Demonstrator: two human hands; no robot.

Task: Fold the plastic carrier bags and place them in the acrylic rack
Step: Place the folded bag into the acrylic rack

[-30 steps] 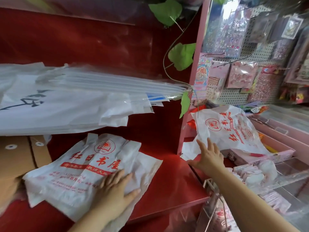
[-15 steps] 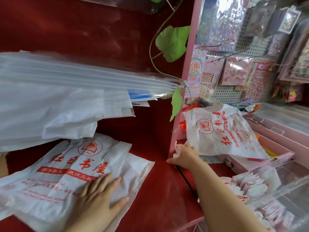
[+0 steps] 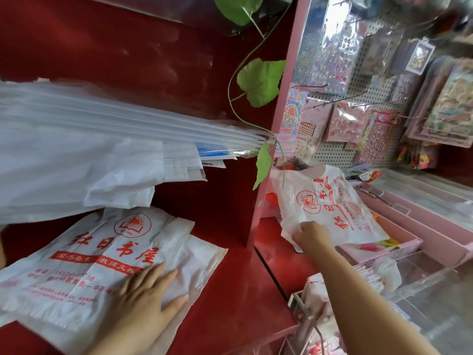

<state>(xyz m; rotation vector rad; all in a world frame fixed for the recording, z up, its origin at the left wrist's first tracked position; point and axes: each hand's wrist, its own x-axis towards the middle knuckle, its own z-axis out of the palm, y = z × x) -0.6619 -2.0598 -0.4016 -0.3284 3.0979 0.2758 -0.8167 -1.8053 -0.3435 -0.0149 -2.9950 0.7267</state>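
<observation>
- Left of the pink post (image 3: 277, 119): pressing down on the first bag (image 3: 102, 254) with the left hand (image 3: 146, 301), fingers straight and a little apart, thumb out to the side, gripping nothing.
- Lying flat on the red counter (image 3: 230, 290), that first bag, white with red print and a round book-and-sun logo, far edge tucked under a stack of clear sleeves (image 3: 102, 134) and white paper.
- Right of the pink post: reaching out with the right hand (image 3: 309, 238), fingers curled and clamped on the near corner of the second bag (image 3: 332, 208).
- Crumpled and lifted at that corner, same red print turned sideways, draped over the near end of a pink tray (image 3: 401, 243), well apart from the first bag.
- Further right of the post and nearer the camera: clear rack (image 3: 419, 280), small folded bags (image 3: 384, 274) packed inside, both loose bags outside it.
- Hanging down along the post: green leaves (image 3: 261, 82) on a thin vine, lowest leaf just beside the second bag's top edge.
- Behind, right of the post: pegboard (image 3: 340, 152) hung with sticker packs, too blurred to read.
</observation>
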